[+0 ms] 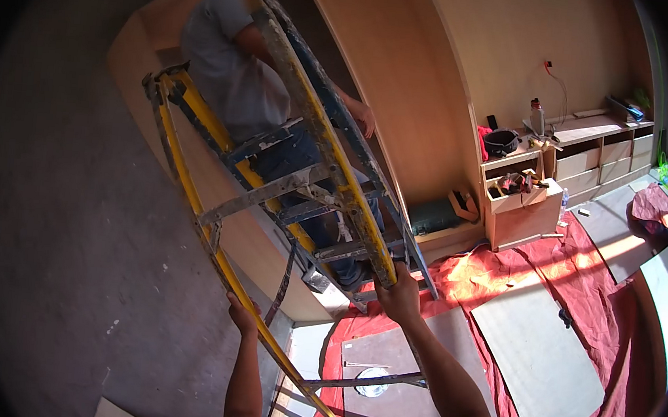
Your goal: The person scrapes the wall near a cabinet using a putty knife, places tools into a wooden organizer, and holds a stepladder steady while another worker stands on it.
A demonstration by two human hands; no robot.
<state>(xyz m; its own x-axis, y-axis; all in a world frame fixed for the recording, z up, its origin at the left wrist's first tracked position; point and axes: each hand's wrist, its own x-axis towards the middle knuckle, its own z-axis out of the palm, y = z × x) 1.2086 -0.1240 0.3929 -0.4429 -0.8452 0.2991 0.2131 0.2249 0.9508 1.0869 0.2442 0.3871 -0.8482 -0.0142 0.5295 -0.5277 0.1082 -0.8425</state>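
Note:
A paint-spattered stepladder with yellow rails [185, 144] stands in front of me. Low on its left rail, my left hand [243, 313] is closed round the yellow edge. My right hand [399, 294] grips the lower part of the right rail, its fingers partly hidden behind it. Beyond the rungs, a person in a grey shirt [231, 64] is up on a ladder, one hand [363, 119] against the edge of a tall wooden cabinet [394, 71].
Red cloth [463, 275] covers much of the floor, with a pale board [539, 361] lying on it. A wooden box with tools [520, 217] and a low cabinet [608, 157] stand at the right. A grey wall [66, 185] rises at the left.

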